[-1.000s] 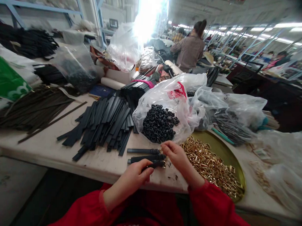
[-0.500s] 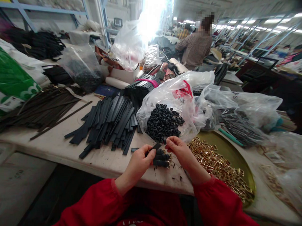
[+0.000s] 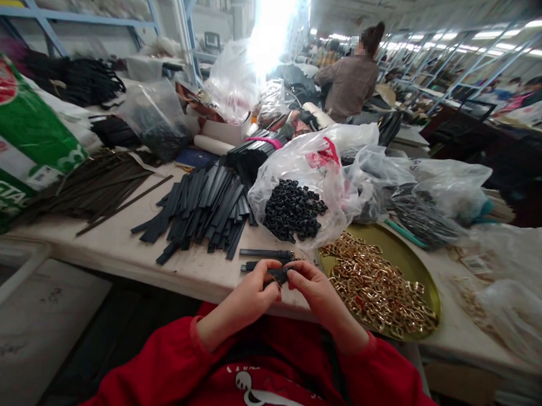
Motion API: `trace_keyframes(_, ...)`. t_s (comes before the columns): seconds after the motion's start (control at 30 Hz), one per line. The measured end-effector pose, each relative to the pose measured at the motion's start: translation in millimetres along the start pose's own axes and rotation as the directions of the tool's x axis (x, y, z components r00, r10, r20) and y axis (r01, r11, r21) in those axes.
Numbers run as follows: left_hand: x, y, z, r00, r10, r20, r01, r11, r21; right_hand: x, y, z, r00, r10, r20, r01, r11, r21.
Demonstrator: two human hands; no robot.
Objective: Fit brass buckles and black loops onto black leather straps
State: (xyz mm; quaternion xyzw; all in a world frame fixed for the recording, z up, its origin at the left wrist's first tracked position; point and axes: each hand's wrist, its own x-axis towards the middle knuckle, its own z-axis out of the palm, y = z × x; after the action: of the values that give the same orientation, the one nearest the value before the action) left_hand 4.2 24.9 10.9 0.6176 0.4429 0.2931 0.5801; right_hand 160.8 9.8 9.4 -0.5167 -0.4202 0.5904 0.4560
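Close to the table's near edge, my left hand (image 3: 251,291) is closed on a short black strap (image 3: 274,274) with a bit of gold metal showing at it. My right hand (image 3: 313,287) pinches at the strap's right end; whether a small loop is between those fingers is hidden. Just beyond my hands lie a few finished-looking black straps (image 3: 264,252) with gold ends. Small black loops (image 3: 293,210) are heaped in an open clear plastic bag (image 3: 331,214) behind them. Gold buckles (image 3: 370,285) cover much of a round gold tray (image 3: 407,254) to the right.
A fanned pile of black straps (image 3: 203,206) lies to the left, with long dark brown strips (image 3: 105,184) farther left. A green and white bag (image 3: 36,133) stands at the left edge. Filled plastic bags (image 3: 438,180) crowd the right. A person (image 3: 352,81) stands in the background.
My right hand has come from beside the loops to meet the strap in my left hand. Both hands are now together and closer to me; the view has shifted slightly.
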Motion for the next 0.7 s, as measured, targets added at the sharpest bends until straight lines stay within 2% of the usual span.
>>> trace_keyframes(0.13, -9.8, -0.3, -2.4, 1.000, -0.012, 0.012, 0.012, 0.999, -0.046, -14.7, -0.1, 8.4, 1.000, -0.010, 0.012, 0.010, 0.999, 0.054)
trace_keyframes(0.27, -14.4, 1.6, -4.5, 0.999, -0.034, 0.018, 0.034, 0.999, -0.033, -20.1, 2.6, 13.0, 0.996, 0.079, 0.048, -0.088, 0.970, 0.229)
trace_keyframes(0.37, -16.0, 1.4, -6.2, 0.999, -0.040, -0.022, 0.042, 0.997, 0.063, -20.6, 8.7, 15.1, 0.969, 0.197, 0.151, -0.234, 0.927, 0.294)
trace_keyframes(0.47, -16.9, -1.6, -9.0, 0.995, -0.058, -0.078, 0.075, 0.967, 0.244, -20.8, 15.6, 15.4, 0.940, 0.265, 0.213, -0.322, 0.896, 0.305)
trace_keyframes(0.57, -17.0, -3.6, -11.1, 0.996, -0.053, -0.075, 0.075, 0.936, 0.345, -20.1, 19.4, 14.1, 0.941, 0.270, 0.204, -0.322, 0.901, 0.292)
trace_keyframes(0.63, -15.9, -3.7, -10.9, 0.997, -0.059, -0.040, 0.068, 0.954, 0.293, -18.2, 20.6, 13.0, 0.958, 0.234, 0.165, -0.270, 0.931, 0.246)
trace_keyframes(0.7, -13.6, -4.0, -9.5, 0.996, -0.094, -0.013, 0.095, 0.980, 0.177, -14.8, 22.2, 11.8, 0.984, 0.163, 0.078, -0.172, 0.976, 0.131)
